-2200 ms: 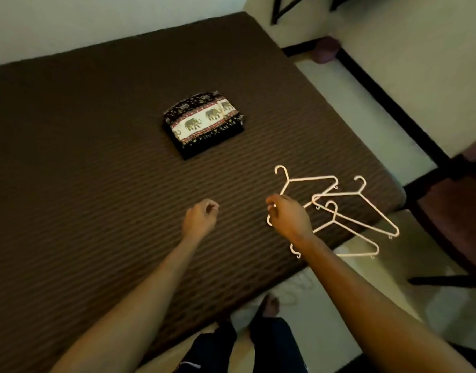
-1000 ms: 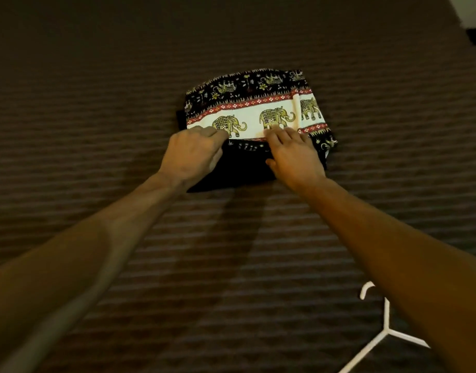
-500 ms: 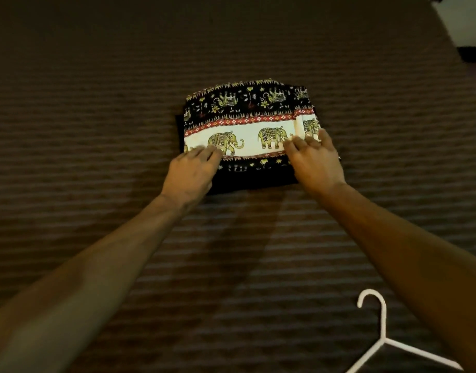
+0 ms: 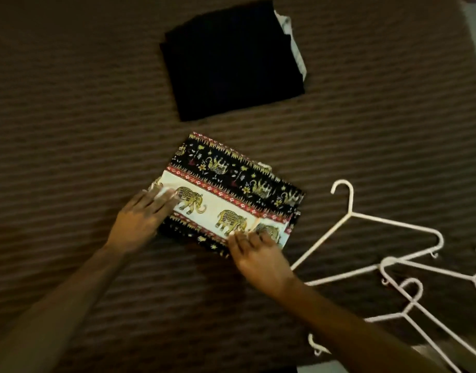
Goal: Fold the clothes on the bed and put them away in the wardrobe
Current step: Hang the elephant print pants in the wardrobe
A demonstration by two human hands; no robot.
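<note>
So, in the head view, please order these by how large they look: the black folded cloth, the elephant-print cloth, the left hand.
1. black folded cloth and elephant-print cloth: they look about alike, so I do not rank them.
2. left hand: clearly smallest.

2 bare forearms reached forward from the lower edge of the view, converging toward the middle. The left hand (image 4: 140,222) lay palm down, its fingers (image 4: 161,196) extended and close together, tips pressed flat on the surface beneath them. The right hand (image 4: 261,258) was also turned palm down, knuckles up, its fingers (image 4: 247,238) slightly bent with the tips touching down. The 2 hands were set apart, the left a little farther forward than the right. Neither wrist was covered by a sleeve.
</note>
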